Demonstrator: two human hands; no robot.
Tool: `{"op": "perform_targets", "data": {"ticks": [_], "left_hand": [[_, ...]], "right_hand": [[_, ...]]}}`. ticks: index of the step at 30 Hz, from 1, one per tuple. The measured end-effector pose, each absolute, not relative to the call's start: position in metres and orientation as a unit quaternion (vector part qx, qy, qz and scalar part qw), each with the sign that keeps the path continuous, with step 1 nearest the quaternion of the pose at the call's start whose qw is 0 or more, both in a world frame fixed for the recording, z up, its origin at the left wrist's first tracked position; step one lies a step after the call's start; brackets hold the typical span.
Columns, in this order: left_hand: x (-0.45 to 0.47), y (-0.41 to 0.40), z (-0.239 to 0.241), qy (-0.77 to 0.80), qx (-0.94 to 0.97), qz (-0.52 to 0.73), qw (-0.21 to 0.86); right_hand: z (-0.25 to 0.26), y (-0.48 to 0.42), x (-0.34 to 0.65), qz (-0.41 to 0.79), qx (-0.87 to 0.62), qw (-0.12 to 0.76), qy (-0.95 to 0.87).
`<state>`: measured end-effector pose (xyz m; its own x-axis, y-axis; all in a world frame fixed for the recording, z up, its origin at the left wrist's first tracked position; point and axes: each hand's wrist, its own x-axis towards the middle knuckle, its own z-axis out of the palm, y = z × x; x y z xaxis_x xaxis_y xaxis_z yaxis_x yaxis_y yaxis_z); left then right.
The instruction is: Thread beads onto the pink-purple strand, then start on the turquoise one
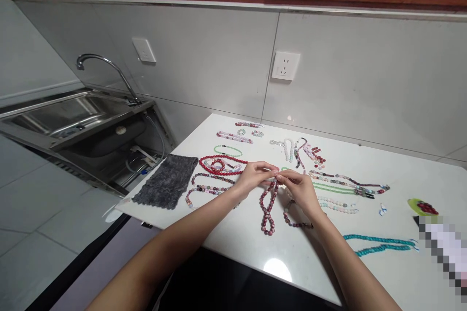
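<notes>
A string of dark red mottled beads (267, 214) hangs from my fingertips, its lower loop twisted once over the white tabletop. My left hand (255, 177) pinches its upper end from one side. Opposite, my right hand (297, 187) pinches the same end, and the two sets of fingertips meet. The cord end between the fingers is too small to make out. Left of my hands lies a bright red bead necklace (204, 167), with dark mixed bead strands below it. Under my right hand rests a dark bead bracelet (292, 223).
Turquoise bead strands (383, 243) lie at the right, near a green dish (419, 206) of red beads. A dark grey cloth (166, 182) covers the table's left end. Beyond that edge stands a metal sink (69, 112). A tiled wall (204, 58) closes the back.
</notes>
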<state>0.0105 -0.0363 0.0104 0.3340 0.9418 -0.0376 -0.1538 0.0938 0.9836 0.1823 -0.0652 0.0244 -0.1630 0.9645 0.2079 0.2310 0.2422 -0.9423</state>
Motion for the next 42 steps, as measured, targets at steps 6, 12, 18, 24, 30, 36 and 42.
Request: {"op": "perform_targets", "data": {"ticks": [6,12,18,24,30,36,42], "left_hand": [[0.013,-0.035,0.006,0.361,0.527,0.413,0.649],[0.012,-0.037,0.006,0.353,0.528,0.413,0.653],[0.01,-0.035,0.006,0.347,0.531,0.41,0.656],[0.013,-0.035,0.004,0.345,0.56,0.423,0.623],[0.014,-0.035,0.0,0.361,0.54,0.412,0.64],[0.014,-0.033,-0.007,0.373,0.495,0.406,0.672],[0.017,-0.035,-0.009,0.367,0.484,0.428,0.67]], "right_hand": [[0.028,-0.068,0.182,0.425,-0.505,0.47,-0.586],[0.027,-0.065,0.186,0.426,-0.526,0.487,-0.551],[0.025,-0.062,0.188,0.394,-0.53,0.482,-0.576],[0.018,-0.062,0.187,0.297,-0.508,0.467,-0.66],[0.013,-0.06,0.187,0.281,-0.51,0.464,-0.667],[0.013,-0.058,0.189,0.293,-0.528,0.47,-0.644],[0.013,-0.059,0.188,0.296,-0.548,0.478,-0.619]]}}
